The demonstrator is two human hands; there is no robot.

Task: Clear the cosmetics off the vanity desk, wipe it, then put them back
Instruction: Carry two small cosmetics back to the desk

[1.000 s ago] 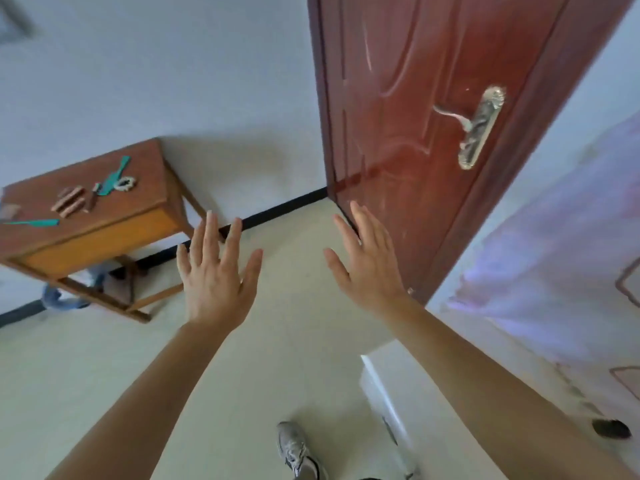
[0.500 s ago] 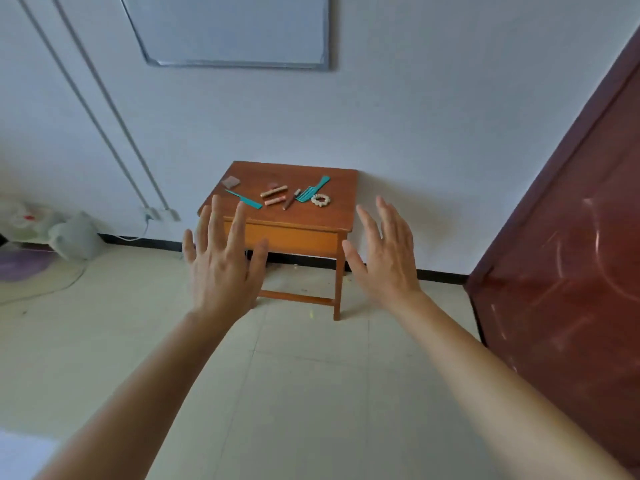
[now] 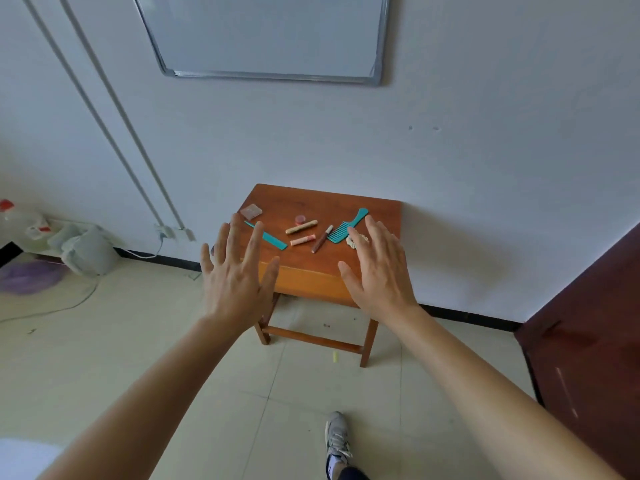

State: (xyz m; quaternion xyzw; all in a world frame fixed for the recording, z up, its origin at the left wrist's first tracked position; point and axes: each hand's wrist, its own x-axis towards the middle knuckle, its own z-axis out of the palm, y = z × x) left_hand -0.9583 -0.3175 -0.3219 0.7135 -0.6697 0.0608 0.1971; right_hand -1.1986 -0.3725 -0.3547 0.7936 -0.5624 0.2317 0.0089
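Note:
A small wooden vanity desk [image 3: 374, 216] stands against the white wall. On it lie a thin teal comb [image 3: 273, 240], a wide teal comb [image 3: 346, 226], a gold tube [image 3: 301, 226], a pink tube [image 3: 302, 240], a dark brown pencil-like stick [image 3: 321, 238], a small red jar [image 3: 300, 218], a pinkish compact [image 3: 251, 211] and a cream scrunchie [image 3: 357, 240], partly hidden by my right hand. My left hand [image 3: 235, 278] and my right hand [image 3: 379, 271] are raised in front of the desk, fingers spread, holding nothing.
A whiteboard [image 3: 270, 36] hangs above the desk. A dark red door [image 3: 595, 334] is at the right. Bags and bottles [image 3: 83, 249] and a cable lie on the floor at left. My shoe [image 3: 336, 441] is on the tiled floor.
The view swung from the door to the desk and has come closer to it. Both hands stayed raised and spread, now overlapping the desk's front edge.

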